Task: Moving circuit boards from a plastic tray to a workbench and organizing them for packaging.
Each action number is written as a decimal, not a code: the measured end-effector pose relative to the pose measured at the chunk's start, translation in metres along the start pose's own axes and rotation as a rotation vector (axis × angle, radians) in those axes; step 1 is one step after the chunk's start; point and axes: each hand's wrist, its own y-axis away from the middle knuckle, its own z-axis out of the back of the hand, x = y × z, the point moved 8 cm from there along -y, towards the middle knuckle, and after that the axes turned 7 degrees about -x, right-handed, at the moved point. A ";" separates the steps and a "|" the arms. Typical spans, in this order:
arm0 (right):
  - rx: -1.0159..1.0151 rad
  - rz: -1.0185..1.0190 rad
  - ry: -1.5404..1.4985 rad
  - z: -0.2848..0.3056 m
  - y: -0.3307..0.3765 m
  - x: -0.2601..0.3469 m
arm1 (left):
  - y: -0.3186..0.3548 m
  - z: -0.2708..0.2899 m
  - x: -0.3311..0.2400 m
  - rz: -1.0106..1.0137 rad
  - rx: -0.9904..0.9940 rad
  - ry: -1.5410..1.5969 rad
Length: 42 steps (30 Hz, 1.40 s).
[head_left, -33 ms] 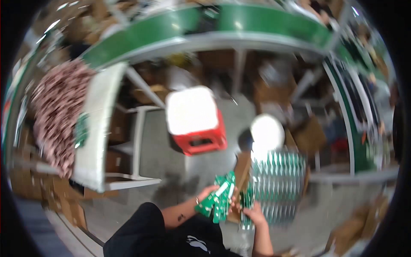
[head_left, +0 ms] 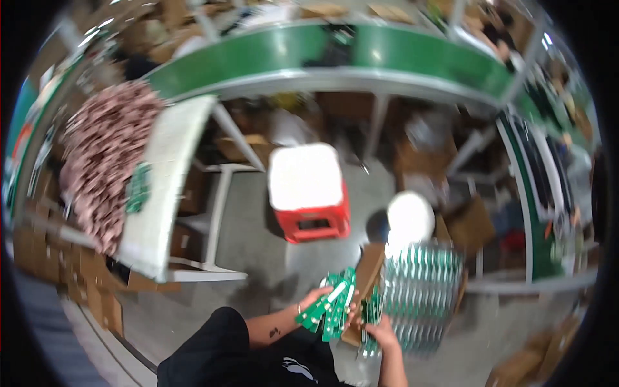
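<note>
My left hand (head_left: 317, 300) is closed around a fanned bunch of green circuit boards (head_left: 334, 306), held in front of my body. The boards are narrow, with pale strips and small light spots on them. My right hand (head_left: 382, 331) is closed on another few green circuit boards (head_left: 372, 306), held upright beside the left edge of a clear plastic blister tray (head_left: 419, 300). The tray has rows of ribbed pockets, with green showing in the upper rows. It sits in a cardboard box (head_left: 369, 261). Blur hides the right fingertips.
A red stool (head_left: 316, 222) with a white top stands ahead. Behind the box is a round white stool top (head_left: 411, 216). At left, a white-topped table (head_left: 169, 168) bears a heap of pinkish pieces (head_left: 113, 148) and green boards (head_left: 138, 187). A green conveyor (head_left: 258, 55) spans the far side.
The whole view has shifted, so the stools and tables appear lower and slightly farther right. Both hands keep their holds on the green circuit boards, with little visible movement.
</note>
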 end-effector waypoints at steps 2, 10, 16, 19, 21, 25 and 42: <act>0.007 -0.066 0.211 -0.033 0.024 0.001 | 0.052 -0.015 0.000 -0.114 0.027 -0.029; 0.300 0.096 0.621 -0.200 0.024 0.077 | 0.254 -0.038 -0.053 -0.613 -0.046 -0.075; 0.616 0.809 0.824 -0.397 -0.008 0.225 | 0.407 -0.055 -0.119 -0.998 0.011 -0.114; 0.611 0.896 1.078 -0.489 -0.020 0.268 | 0.476 -0.053 -0.154 -1.095 0.005 -0.067; 0.666 1.120 1.148 -0.555 -0.018 0.288 | 0.514 -0.052 -0.176 -1.164 -0.034 -0.123; 0.821 1.585 1.333 -0.656 -0.026 0.297 | 0.573 -0.047 -0.225 -1.250 -0.048 -0.071; 1.287 2.209 1.075 -0.850 -0.133 0.251 | 0.646 -0.033 -0.346 -1.552 -0.315 0.123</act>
